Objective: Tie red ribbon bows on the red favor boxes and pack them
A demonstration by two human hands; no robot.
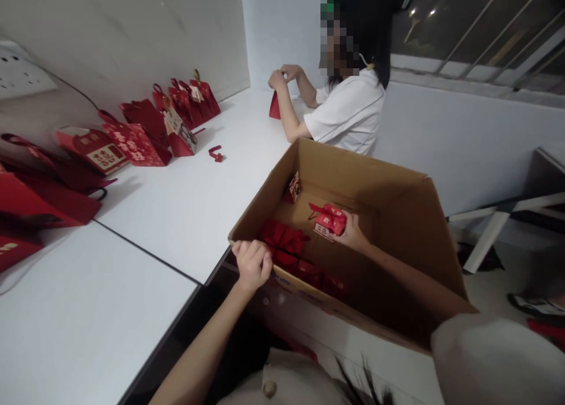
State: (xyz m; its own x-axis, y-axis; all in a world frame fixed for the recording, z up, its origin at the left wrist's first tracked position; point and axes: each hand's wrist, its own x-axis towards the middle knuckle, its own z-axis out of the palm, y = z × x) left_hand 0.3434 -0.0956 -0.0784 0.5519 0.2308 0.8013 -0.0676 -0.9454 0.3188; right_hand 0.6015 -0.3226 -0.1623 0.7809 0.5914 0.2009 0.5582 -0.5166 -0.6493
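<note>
A large open cardboard box (397,193) stands between me and the white table. My left hand (252,265) is closed on the box's near left rim. Inside the box, my right hand (351,231) is closed around a small red gift box (329,219) with a ribbon handle. More small red gift boxes (286,243) lie on the box's floor, and one (293,187) leans against its far wall.
Several red gift bags and boxes (132,143) line the wall on the white table (185,205). A loose red ribbon (216,153) lies on it. Another person in a white shirt (348,113) sits at the far end, holding a red bag (274,106).
</note>
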